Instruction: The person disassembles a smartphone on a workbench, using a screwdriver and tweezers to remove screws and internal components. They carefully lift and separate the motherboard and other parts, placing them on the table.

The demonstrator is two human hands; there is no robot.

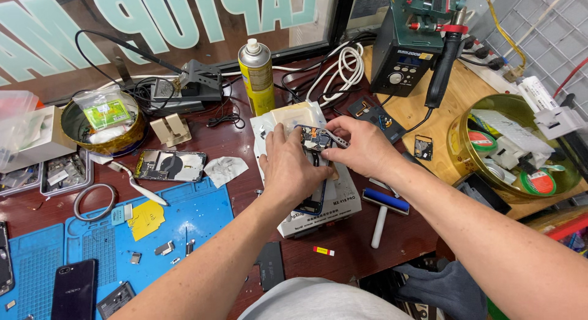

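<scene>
Opened phone (315,173) at the centre of the frame, lying on a white box (334,200) on the worktop (245,148). Left hand (291,167) pressed flat over the lower half of the phone, grip closed on its left edge with fingers curled at the top. Right hand (361,145) just right of it, thumb and forefinger pinched on the upper right corner of the phone, beside the exposed circuit board (315,139). Both hands touching the phone, the two thumbs near each other above the board.

Most of the phone body hidden under the left palm; only the top part and a dark strip at the bottom edge visible. Small parts on the board too tiny to make out. Whether something is held between the right fingertips, cannot tell.

Around: yellow spray can (257,75) in the upper middle, upright. Second opened phone (170,165) left of centre. Blue mat (190,216) in the lower left with a dark phone (75,289) partly cut off by the bottom edge. Blue roller (386,207) right of the box. Gold round tin (511,148) at the right, full of tape rolls. Dark soldering station (407,50) in the upper right, top cut off.
</scene>
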